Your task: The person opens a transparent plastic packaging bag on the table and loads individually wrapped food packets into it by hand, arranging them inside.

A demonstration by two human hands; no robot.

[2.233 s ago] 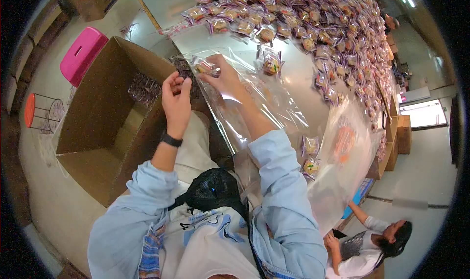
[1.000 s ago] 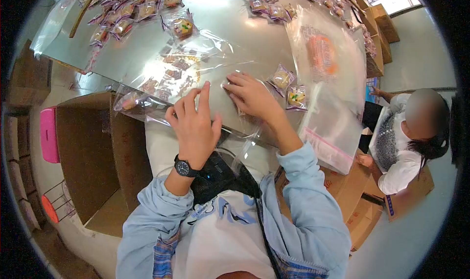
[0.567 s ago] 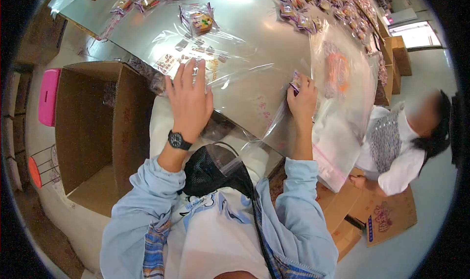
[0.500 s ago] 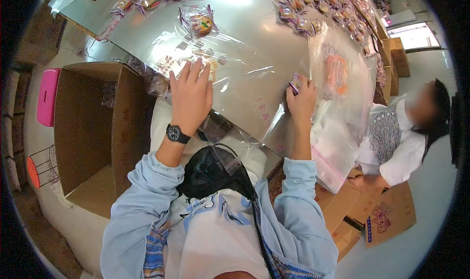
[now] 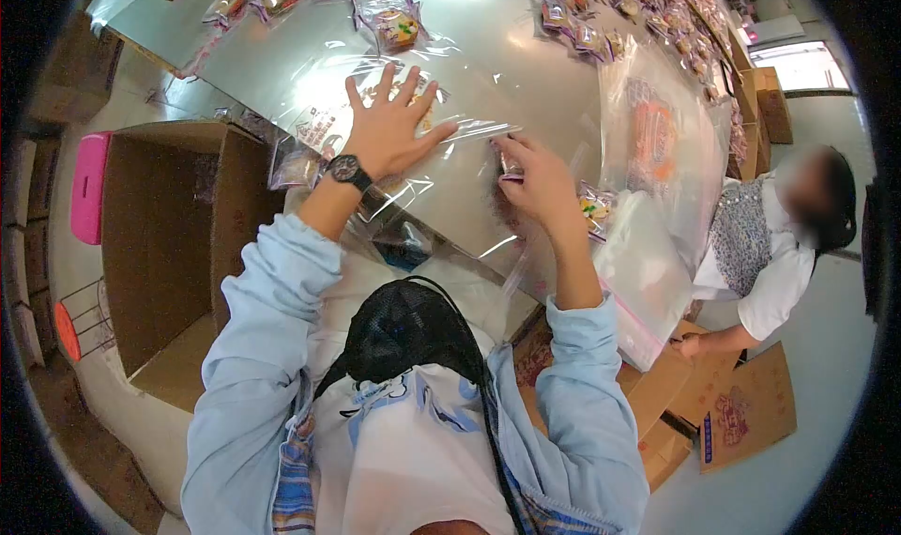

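Well, the left hand (image 5: 391, 133) lies flat, fingers splayed, on a clear bag (image 5: 454, 175) slanting toward lower right; the right hand (image 5: 542, 184) pinches a small packet (image 5: 510, 165).

- Pale floor (image 5: 155, 405) along the left side.
- Light, plain wall (image 5: 828, 136) at right, meeting the floor in a dark line.
- Bright opening (image 5: 798, 68), upper right; window or doorway, unclear.
- Shiny metal-topped table (image 5: 540, 80), reflecting light in white patches.
- Pink stool (image 5: 90, 190) and orange-topped wire stand (image 5: 66, 331), left.
- Far left edge dim.
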